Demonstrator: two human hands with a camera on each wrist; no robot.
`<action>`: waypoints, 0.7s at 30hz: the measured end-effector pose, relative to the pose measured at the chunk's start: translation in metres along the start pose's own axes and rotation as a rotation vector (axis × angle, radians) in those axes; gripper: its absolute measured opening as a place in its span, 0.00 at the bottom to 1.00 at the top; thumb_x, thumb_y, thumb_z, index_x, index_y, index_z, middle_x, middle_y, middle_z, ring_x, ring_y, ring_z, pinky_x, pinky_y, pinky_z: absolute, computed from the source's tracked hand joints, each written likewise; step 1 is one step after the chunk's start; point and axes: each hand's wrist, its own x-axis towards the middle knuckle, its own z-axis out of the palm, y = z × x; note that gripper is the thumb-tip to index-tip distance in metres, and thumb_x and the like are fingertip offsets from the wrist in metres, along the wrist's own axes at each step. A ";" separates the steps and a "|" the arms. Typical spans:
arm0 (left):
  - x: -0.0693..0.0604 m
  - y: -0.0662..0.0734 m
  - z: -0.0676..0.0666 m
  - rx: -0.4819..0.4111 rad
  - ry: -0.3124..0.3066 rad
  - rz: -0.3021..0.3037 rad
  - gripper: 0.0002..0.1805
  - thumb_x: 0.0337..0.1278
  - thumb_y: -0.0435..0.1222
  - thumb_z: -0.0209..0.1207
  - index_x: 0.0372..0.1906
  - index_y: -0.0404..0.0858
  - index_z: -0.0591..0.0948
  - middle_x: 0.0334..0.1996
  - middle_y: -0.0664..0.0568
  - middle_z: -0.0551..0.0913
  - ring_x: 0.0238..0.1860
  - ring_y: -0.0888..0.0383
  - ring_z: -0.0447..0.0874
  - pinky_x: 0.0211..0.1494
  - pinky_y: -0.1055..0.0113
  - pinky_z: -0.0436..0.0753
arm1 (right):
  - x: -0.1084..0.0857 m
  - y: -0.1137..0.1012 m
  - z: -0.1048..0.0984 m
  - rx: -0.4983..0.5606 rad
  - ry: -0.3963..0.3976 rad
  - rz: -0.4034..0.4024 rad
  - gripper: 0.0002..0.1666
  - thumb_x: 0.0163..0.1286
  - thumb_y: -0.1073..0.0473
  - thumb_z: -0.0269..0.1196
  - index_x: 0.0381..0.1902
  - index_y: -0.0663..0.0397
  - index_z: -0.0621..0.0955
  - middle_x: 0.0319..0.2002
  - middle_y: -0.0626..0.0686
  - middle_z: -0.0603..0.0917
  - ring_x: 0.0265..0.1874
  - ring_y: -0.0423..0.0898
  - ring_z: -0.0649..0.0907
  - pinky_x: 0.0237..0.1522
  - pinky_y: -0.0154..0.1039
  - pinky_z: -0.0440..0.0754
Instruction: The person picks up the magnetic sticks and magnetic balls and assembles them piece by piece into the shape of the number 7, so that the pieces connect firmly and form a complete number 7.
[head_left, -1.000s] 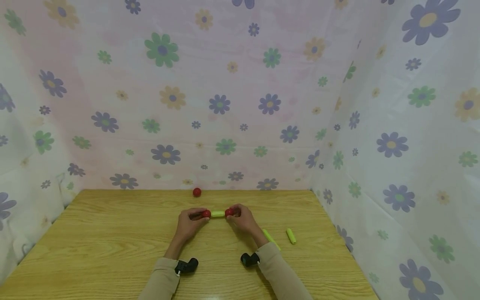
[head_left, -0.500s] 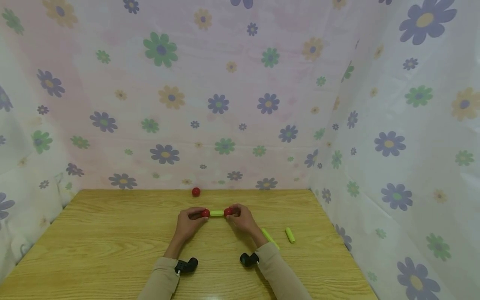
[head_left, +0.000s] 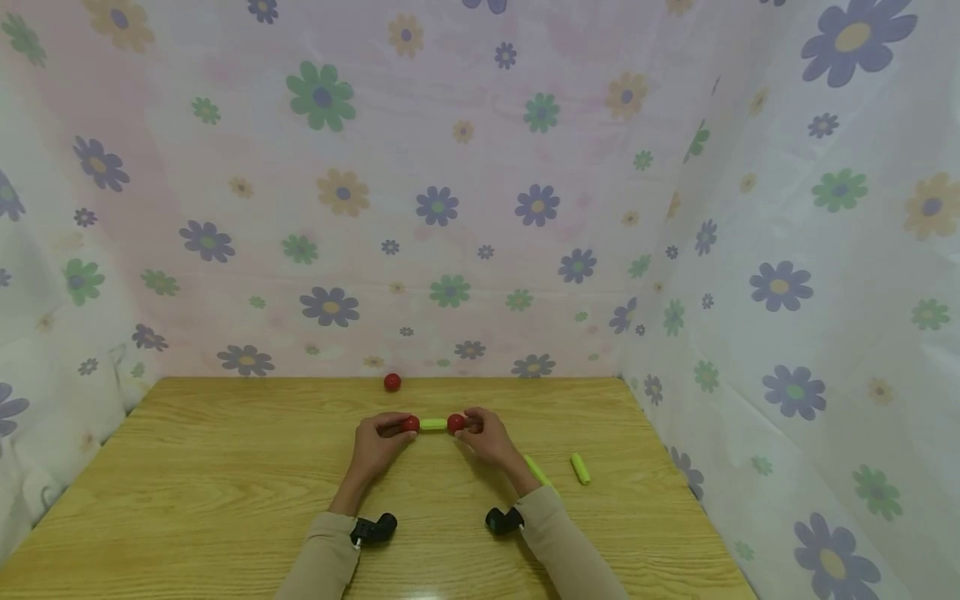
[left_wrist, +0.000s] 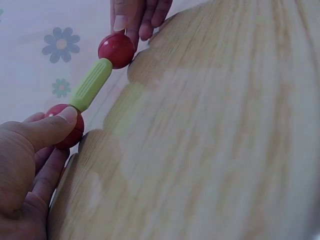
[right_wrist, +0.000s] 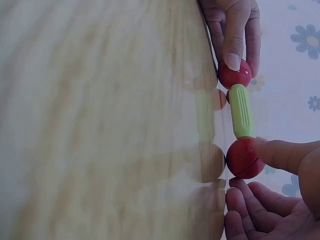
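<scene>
A light green ridged stick (head_left: 432,424) lies level between two red balls, one at each end, just above or on the table. My left hand (head_left: 378,450) pinches the left ball (head_left: 410,424), thumb on the near side and fingers behind. Beside the right ball (head_left: 456,424) is my right hand (head_left: 491,437), its fingers loosely spread around it. In the right wrist view the thumb (right_wrist: 280,152) is blurred against the right ball (right_wrist: 245,158), with the fingertips (right_wrist: 237,192) just below. Whether they touch it, I cannot tell.
A loose red ball (head_left: 392,382) sits at the table's back edge. To the right lies a short green stick (head_left: 581,469); a longer green stick (head_left: 542,477) is partly hidden by the right forearm. Flowered curtains (head_left: 450,250) enclose the wooden table (head_left: 225,483).
My right hand has loosened and shifted slightly right, so more of the right ball shows. The left hand keeps its pinch, and the stick with its two balls stays almost in place.
</scene>
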 end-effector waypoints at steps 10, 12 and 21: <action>-0.002 0.001 -0.001 0.000 0.001 0.002 0.19 0.54 0.25 0.71 0.53 0.24 0.85 0.52 0.29 0.84 0.53 0.34 0.85 0.52 0.70 0.86 | -0.009 -0.003 -0.003 0.012 -0.029 0.023 0.30 0.74 0.61 0.63 0.66 0.77 0.71 0.56 0.69 0.81 0.55 0.63 0.81 0.57 0.54 0.83; -0.002 0.001 0.000 0.004 0.000 -0.003 0.19 0.55 0.25 0.71 0.53 0.25 0.85 0.52 0.29 0.84 0.53 0.34 0.85 0.52 0.69 0.87 | -0.011 -0.003 -0.004 0.018 -0.030 0.022 0.30 0.74 0.62 0.63 0.65 0.77 0.71 0.56 0.70 0.81 0.55 0.64 0.81 0.58 0.55 0.82; -0.002 0.001 0.001 0.006 0.016 0.010 0.20 0.54 0.23 0.70 0.53 0.23 0.84 0.52 0.28 0.84 0.53 0.32 0.85 0.53 0.60 0.88 | -0.022 -0.005 -0.011 0.020 -0.084 0.013 0.28 0.76 0.62 0.60 0.67 0.76 0.70 0.57 0.69 0.80 0.56 0.65 0.80 0.59 0.58 0.80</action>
